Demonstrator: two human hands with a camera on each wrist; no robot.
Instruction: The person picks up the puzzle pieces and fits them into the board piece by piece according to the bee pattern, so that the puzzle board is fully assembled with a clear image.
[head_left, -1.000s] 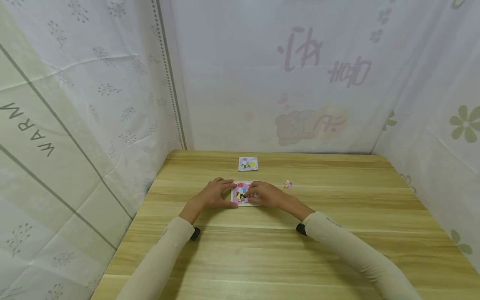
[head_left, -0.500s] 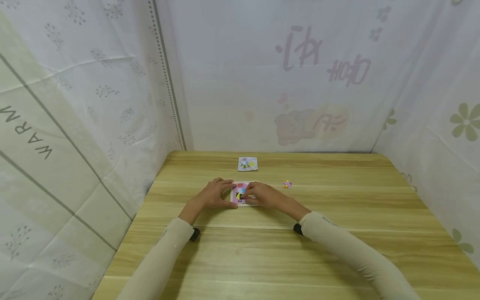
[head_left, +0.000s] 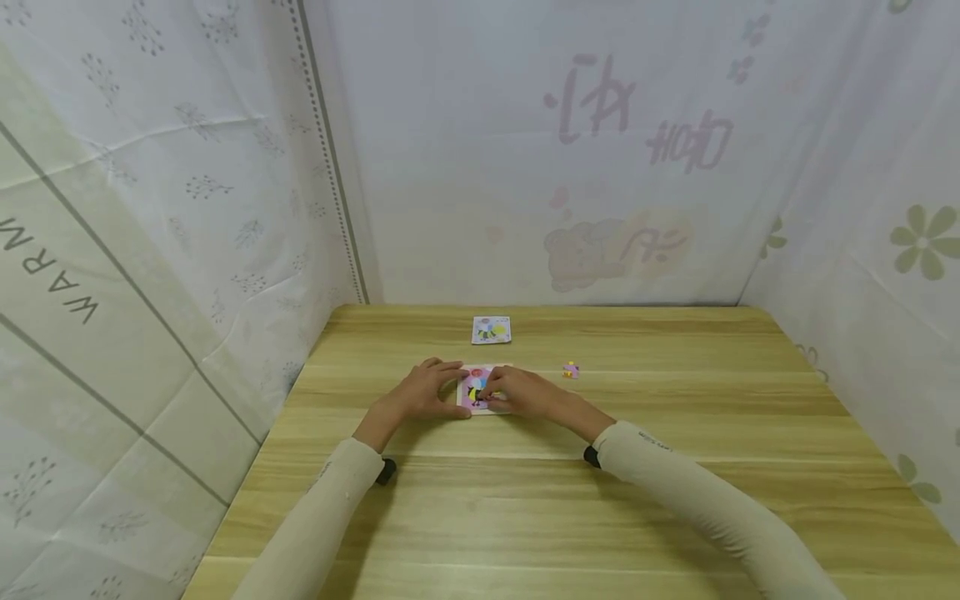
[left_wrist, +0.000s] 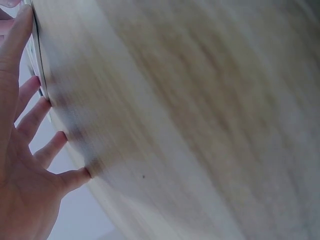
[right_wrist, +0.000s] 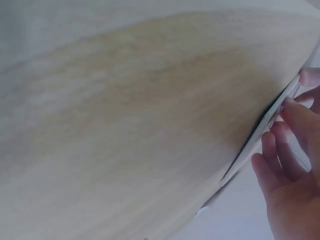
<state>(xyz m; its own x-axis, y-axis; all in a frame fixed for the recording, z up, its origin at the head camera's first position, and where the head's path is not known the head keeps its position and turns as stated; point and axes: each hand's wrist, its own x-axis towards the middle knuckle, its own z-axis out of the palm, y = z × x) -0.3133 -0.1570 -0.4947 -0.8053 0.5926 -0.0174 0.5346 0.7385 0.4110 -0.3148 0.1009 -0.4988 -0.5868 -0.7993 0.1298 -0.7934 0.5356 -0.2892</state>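
A small bee jigsaw puzzle (head_left: 467, 395), pink inside a pale frame, lies on the table between both hands. My left hand (head_left: 422, 392) spans its left side, thumb at the near corner and a finger at the far corner. In the left wrist view the fingers (left_wrist: 32, 120) are spread, their tips down on the tabletop. Over the puzzle's right half, my right hand (head_left: 528, 392) has thumb and fingers bent together, pinching a puzzle piece mostly hidden beneath them. The right wrist view shows its thumb (right_wrist: 298, 117) at the puzzle's edge. A loose pink-and-yellow puzzle piece (head_left: 571, 370) lies to the right.
Beyond the puzzle lies a square card (head_left: 491, 330) with a matching bee picture. The wooden table (head_left: 480, 517) runs back to a printed cloth curtain (head_left: 465, 167), which also hangs at both sides.
The right hand's fingertips have shifted slightly left over the puzzle. The left hand stays at the puzzle's left side. The head view has turned slightly.
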